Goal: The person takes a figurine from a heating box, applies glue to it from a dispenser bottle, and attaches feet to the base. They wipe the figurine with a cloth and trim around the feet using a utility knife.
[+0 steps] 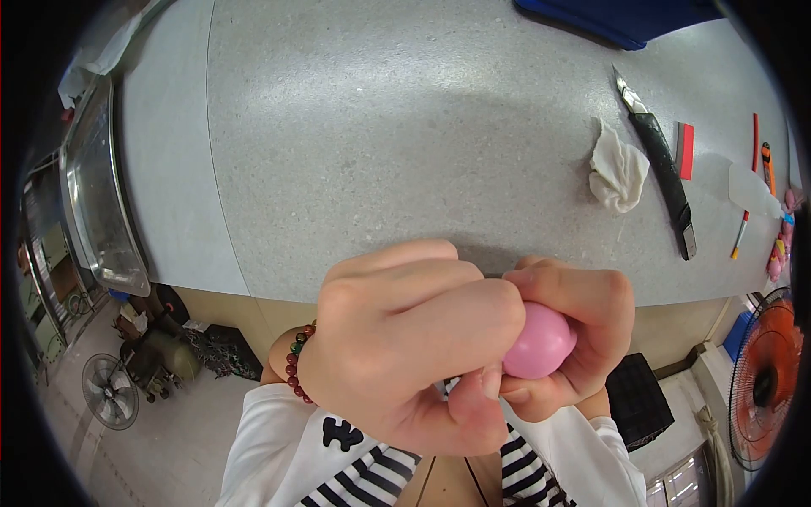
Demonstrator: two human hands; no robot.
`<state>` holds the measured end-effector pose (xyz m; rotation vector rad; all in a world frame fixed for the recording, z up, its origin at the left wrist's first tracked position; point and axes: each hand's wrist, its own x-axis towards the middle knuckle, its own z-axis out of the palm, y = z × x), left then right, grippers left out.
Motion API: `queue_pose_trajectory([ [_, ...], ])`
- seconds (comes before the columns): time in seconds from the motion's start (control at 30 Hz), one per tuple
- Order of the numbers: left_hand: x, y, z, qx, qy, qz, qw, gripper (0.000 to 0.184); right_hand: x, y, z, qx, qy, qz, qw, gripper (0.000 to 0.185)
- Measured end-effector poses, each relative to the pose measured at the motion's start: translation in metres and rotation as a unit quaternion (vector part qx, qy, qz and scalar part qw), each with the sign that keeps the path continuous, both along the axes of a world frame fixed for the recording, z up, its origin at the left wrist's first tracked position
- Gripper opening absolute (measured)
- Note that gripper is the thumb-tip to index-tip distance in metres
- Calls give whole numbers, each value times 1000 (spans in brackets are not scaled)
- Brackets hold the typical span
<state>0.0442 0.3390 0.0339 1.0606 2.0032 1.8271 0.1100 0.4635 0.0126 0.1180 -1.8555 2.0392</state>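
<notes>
My right hand (604,317) is closed around a smooth, shiny pink ball-like piece (541,342), its fingers curled over the far and right sides and its thumb underneath. My left hand (410,329) is curled with its back to me, the index finger and thumb at the left side of the pink piece. Whatever is between the left fingers, if anything, is hidden. Both hands are in front of the table's near edge. A beaded bracelet (296,363) circles the left wrist.
On the grey table (380,144) lie a crumpled white cloth (619,169), a black-handled knife (663,160) and a red block (685,152). A blue object (625,21) sits at the back. A metal tray (101,194) is left; an orange fan (764,380) stands right.
</notes>
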Motion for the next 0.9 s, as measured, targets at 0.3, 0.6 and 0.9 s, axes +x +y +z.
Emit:
queue_pose_trajectory([
  [0.3, -2, -1, -3, 22, 30, -13, 999, 24, 5, -4, 2, -67, -38, 14, 997, 42],
  [0.6, -4, -9, 4, -32, 122, -7, 992, 23, 3, 4, 2, -96, -36, 51, 993, 45],
  [0.9, -2, -1, 2, -44, 80, 28, 995, 36, 3, 1, 6, -73, -62, 22, 995, 38],
])
